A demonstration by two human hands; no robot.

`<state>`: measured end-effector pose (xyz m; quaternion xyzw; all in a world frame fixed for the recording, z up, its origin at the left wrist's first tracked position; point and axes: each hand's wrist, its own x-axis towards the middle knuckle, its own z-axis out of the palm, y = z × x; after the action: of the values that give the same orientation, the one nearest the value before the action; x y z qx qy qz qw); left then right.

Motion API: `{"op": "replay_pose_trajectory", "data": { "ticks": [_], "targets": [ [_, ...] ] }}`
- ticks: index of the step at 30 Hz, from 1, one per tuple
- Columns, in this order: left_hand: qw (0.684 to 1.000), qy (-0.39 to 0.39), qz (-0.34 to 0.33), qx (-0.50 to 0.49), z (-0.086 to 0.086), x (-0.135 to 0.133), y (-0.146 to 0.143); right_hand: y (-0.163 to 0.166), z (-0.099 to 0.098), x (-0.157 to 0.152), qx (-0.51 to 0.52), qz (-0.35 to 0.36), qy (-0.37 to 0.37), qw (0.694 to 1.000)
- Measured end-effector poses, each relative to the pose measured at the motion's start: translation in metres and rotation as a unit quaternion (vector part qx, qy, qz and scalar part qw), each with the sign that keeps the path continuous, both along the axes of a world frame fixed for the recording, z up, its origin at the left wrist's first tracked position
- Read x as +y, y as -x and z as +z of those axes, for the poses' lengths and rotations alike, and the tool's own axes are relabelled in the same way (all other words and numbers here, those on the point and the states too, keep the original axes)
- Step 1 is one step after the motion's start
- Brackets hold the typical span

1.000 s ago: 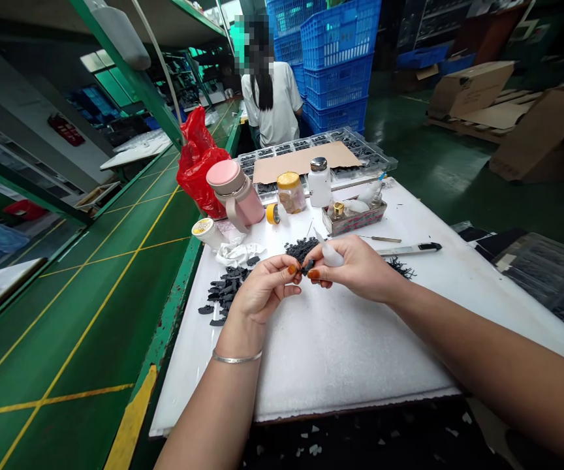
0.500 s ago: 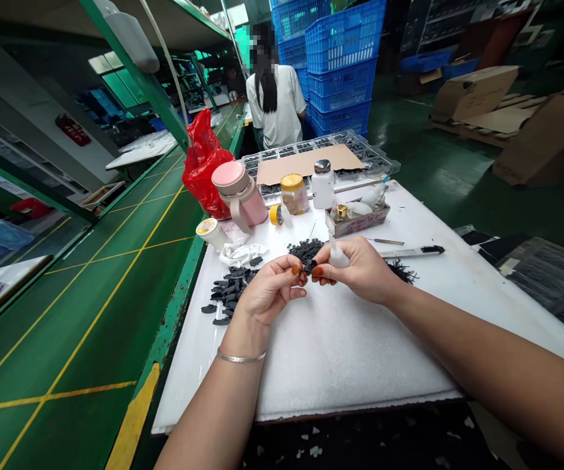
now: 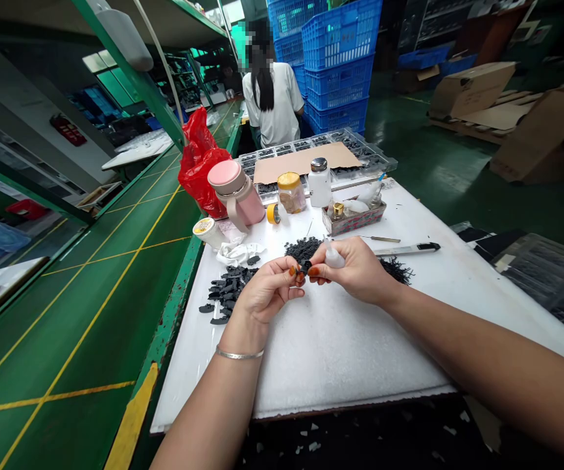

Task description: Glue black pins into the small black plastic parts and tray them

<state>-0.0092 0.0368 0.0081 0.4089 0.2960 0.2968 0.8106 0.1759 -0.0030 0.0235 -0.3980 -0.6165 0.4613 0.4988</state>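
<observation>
My left hand (image 3: 267, 290) is closed in a pinch on a small black part (image 3: 304, 266) above the white work surface (image 3: 341, 352). Close beside it, my right hand (image 3: 360, 271) is closed round a small translucent white squeeze bottle (image 3: 333, 256), its tip pointing up. The right fingertips meet the same black part, whose shape is mostly hidden by fingers. Left of my left hand lies a heap of curved black pieces (image 3: 228, 290). Behind the hands is a pile of tiny black pieces (image 3: 301, 247). Thin black sticks (image 3: 397, 269) lie beyond my right wrist.
A pink mug (image 3: 243, 196), a yellow-lidded jar (image 3: 291, 194), a white pump bottle (image 3: 319, 185) and a small box (image 3: 355, 220) of bottles line the back. A utility knife (image 3: 409, 249) lies right. A person (image 3: 273, 104) sits ahead, beside stacked blue crates (image 3: 338, 85).
The view has shifted slightly. Both hands keep nearly the same pose, with the fingertips still together at the black part and the squeeze bottle still in my right hand.
</observation>
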Motion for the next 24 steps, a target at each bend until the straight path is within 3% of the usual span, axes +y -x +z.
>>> {"op": "replay_pose_trajectory", "data": {
  "ticks": [5,10,17,21,24],
  "targets": [
    [1.000,-0.003,0.010,-0.003,0.002,-0.001,-0.001,0.000,0.000,0.001,0.010,0.004,0.008,1.000],
    [0.997,-0.033,0.063,-0.024,0.007,-0.004,-0.003,0.001,0.000,0.005,0.038,-0.007,0.047,0.998],
    [0.988,-0.103,0.112,0.031,0.006,-0.008,-0.010,0.004,-0.001,0.006,0.033,-0.036,0.058,0.997],
    [0.979,-0.140,0.145,0.034,0.001,-0.007,-0.011,0.005,0.002,0.004,-0.009,-0.044,0.059,0.997],
    [0.971,-0.166,0.164,0.040,0.000,-0.012,-0.011,-0.001,0.001,-0.001,-0.094,-0.064,0.017,0.993]
  ]
}}
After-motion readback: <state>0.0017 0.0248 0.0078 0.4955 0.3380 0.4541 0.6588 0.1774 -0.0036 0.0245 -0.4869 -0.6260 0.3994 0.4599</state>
